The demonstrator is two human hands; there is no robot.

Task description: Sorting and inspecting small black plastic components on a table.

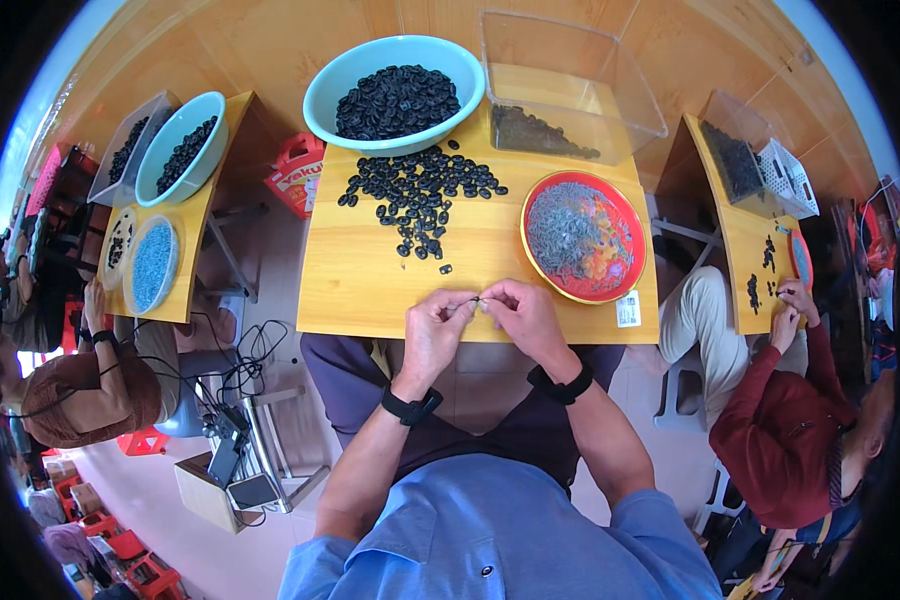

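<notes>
Near the front edge of the table, my left hand (436,325) and my right hand (523,318) meet fingertip to fingertip. Both are closed in a pinch on a small dark piece (477,299), mostly covered by the fingers. Beyond them, many small black oval pieces (425,195) lie scattered on the yellow wooden table (355,290). A single black oval (445,269) lies closest to my hands. To the right of my right hand, a red patterned plate (618,285) with a gold rim holds a heap of thin grey bits (566,230), too small to make out singly.
A light blue basin (315,100) full of black ovals stands at the back left. Behind the plate is a clear plastic bin (570,85) with dark pieces. A white label (628,309) sits at the front right edge. Co-workers sit at tables left and right; cables (240,370) hang at left.
</notes>
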